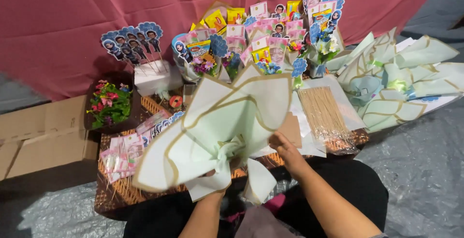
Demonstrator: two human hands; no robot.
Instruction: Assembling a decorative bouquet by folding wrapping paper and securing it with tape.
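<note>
Head view, looking down at a seated person assembling a paper bouquet wrap. The left hand point(216, 179) is clenched around the gathered neck of the pale green wrap with gold edging point(220, 122), holding it upright in front of the low woven table point(116, 189); most of the hand is hidden behind the paper folds. The right hand point(285, 150) reaches just right of the wrap toward the table edge, fingers bent; whether it grips anything cannot be told.

Right of the wrap lies a clear bag of bamboo skewers point(323, 112), and beyond that a heap of finished green wraps point(396, 81). Behind the wrap stand completed bouquets holding snack packets and cartoon figure toppers point(270, 30). Left of the wrap, a white foam block point(153, 76) holds blue-trimmed figure toppers on sticks point(133, 42), a dark basket point(126, 122) holds small artificial flowers point(108, 103), and loose pink packets point(121, 153) lie on the table. Flattened cardboard point(41, 134) rests farther left.

Risks, as judged: a slack pinch at the neck could let the layered sheets fan apart; the wide upper petals, near the standing bouquets, could knock toppers over if the wrap tilts forward; a tight squeeze could crease the paper.
</note>
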